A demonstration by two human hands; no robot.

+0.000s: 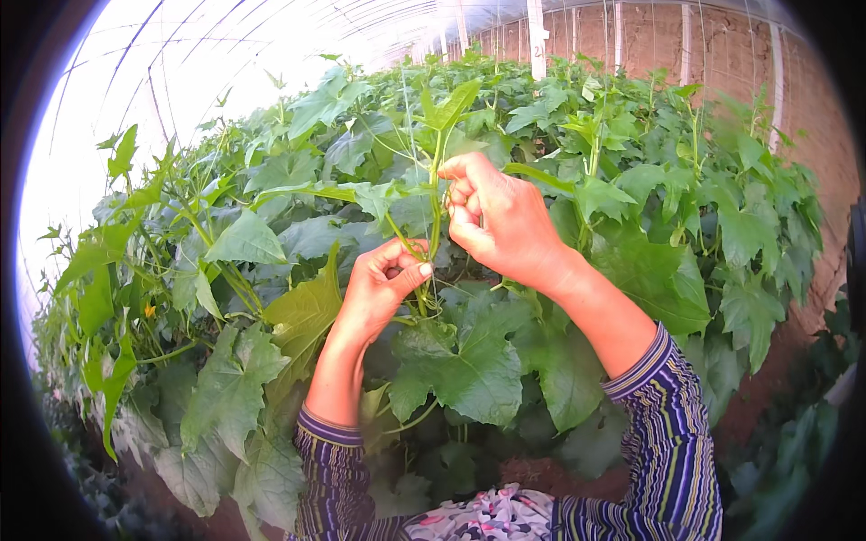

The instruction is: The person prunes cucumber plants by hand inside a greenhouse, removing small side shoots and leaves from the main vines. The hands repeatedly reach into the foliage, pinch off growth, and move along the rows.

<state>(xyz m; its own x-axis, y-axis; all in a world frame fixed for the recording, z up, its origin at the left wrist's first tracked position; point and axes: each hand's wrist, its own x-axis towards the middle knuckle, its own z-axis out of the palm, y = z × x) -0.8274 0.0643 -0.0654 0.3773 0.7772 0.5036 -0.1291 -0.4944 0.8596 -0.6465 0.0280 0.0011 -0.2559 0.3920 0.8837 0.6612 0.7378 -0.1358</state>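
Note:
A green climbing vine stem rises upright in front of me, with young leaves at its tip. My left hand pinches the stem low down between thumb and fingers, where a leaf stalk branches off. Higher up, my right hand is beside the stem with its fingers curled against it; whether they grip the stem or a thin tendril is hard to see. A thin support string runs down alongside the vine. Below my hands spreads a broad lobed leaf.
Dense rows of similar vines fill the greenhouse. A yellowish leaf hangs left of my left wrist. White posts and hanging strings stand before an earthen wall. Curved roof ribs arch at the left.

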